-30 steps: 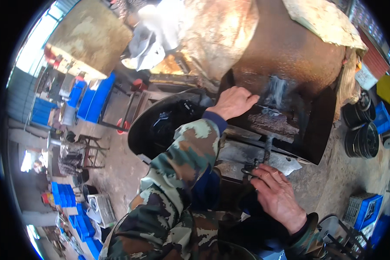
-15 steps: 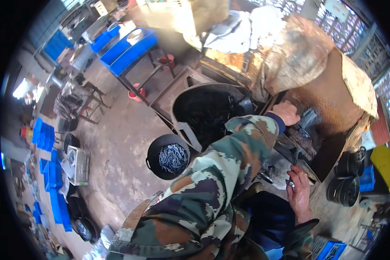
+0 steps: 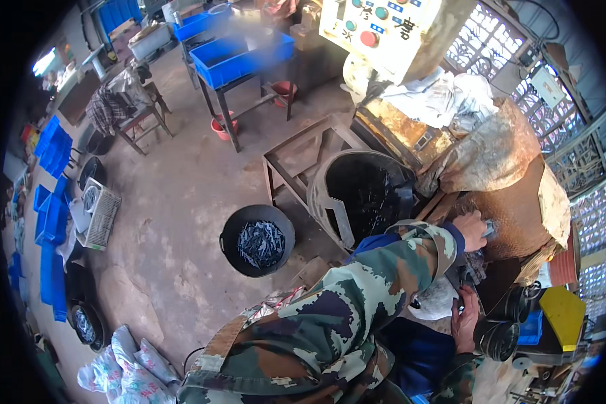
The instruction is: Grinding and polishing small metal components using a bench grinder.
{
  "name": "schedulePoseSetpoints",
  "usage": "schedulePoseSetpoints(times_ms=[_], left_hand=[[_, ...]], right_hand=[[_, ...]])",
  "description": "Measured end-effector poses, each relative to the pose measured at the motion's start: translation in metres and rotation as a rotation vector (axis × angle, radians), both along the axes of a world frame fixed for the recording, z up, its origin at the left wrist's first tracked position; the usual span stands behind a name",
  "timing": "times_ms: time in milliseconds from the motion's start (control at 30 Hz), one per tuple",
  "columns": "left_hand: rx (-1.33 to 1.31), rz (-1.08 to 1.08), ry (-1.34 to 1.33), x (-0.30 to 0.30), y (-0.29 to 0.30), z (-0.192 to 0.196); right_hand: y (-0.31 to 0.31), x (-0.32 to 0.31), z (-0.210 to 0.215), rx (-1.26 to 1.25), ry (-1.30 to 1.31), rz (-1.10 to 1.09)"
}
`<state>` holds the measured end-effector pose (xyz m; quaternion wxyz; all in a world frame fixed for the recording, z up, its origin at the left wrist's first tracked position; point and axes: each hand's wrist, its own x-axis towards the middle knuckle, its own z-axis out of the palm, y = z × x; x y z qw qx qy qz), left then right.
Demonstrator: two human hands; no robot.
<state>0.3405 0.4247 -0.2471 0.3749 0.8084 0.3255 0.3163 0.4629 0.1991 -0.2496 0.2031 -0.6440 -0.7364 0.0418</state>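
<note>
The left hand (image 3: pixel 469 229) lay against the rusty machine (image 3: pixel 512 202), fingers curled on a small grey piece (image 3: pixel 488 229). The right hand (image 3: pixel 464 320) rested lower, near the black rings (image 3: pixel 501 337); its grip was unclear. A black bucket (image 3: pixel 257 240) of metal parts stood on the floor (image 3: pixel 175 202).

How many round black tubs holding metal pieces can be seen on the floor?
2. One black tub stands on the concrete in the middle, left of the camouflage sleeve; another black tub sits at the lower left by the white sacks. Others may be hidden at the dark rim.
</note>
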Motion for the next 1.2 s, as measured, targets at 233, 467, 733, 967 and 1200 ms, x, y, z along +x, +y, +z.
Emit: schedulePoseSetpoints(times_ms=[233, 467, 733, 967, 1200], left_hand=[[-0.021, 0.018, -0.058, -0.009, -0.018, 0.006], [-0.034, 0.028, -0.102, -0.008, -0.021, -0.002], [-0.036, 0.017, -0.114, -0.002, -0.020, -0.002], [-0.038, -0.011, -0.119, 0.000, -0.022, 0.002], [-0.055, 0.023, -0.148, -0.005, -0.025, 0.011]], right_hand=[[-0.002, 0.006, -0.007, -0.009, 0.003, -0.014], [-0.003, -0.004, -0.005, -0.016, 0.015, -0.027], [-0.002, 0.000, -0.004, -0.021, -0.007, -0.025], [-0.003, 0.002, -0.004, -0.045, -0.017, -0.038], [-0.003, 0.002, -0.010, -0.036, 0.005, -0.046]])
